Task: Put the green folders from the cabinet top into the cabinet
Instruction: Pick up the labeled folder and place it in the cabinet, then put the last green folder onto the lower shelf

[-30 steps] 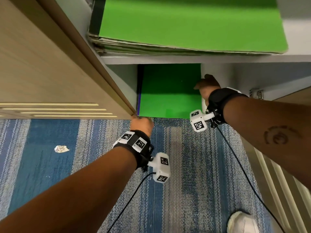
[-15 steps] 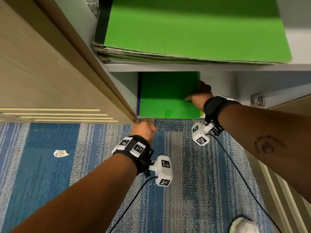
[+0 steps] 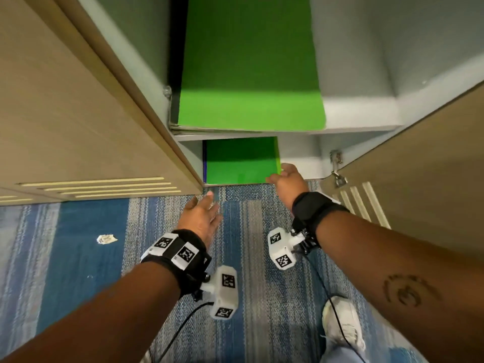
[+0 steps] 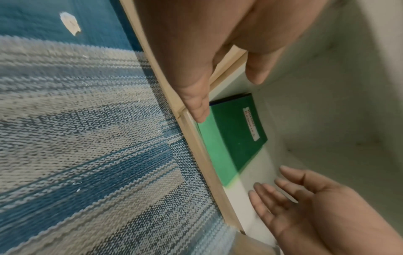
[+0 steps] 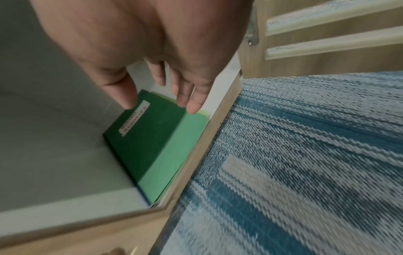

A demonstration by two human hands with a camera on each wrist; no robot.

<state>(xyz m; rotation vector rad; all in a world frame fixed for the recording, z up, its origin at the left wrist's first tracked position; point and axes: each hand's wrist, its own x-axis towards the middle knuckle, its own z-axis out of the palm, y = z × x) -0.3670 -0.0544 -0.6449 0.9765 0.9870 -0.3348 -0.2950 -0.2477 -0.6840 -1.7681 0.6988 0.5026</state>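
A green folder (image 3: 241,163) with a white label lies flat on the bottom shelf of the open cabinet, also seen in the left wrist view (image 4: 235,131) and the right wrist view (image 5: 157,143). A stack of green folders (image 3: 248,74) lies on the shelf above it. My right hand (image 3: 285,179) is open at the lower folder's front right corner, fingers spread (image 5: 191,103); whether they touch it I cannot tell. My left hand (image 3: 201,216) is open above the carpet, just in front of the cabinet's bottom edge (image 4: 196,107), and holds nothing.
The left wooden door (image 3: 78,113) stands open beside my left hand, and the right door (image 3: 419,166) hangs on its hinge (image 3: 336,169). A paper scrap (image 3: 106,239) lies on the blue striped carpet (image 3: 78,284). A white shoe (image 3: 340,326) is at the lower right.
My right hand has come back from on top of the lower folder to its front corner. My left hand has opened and drawn away from the left door's bottom corner. The view has pulled back.
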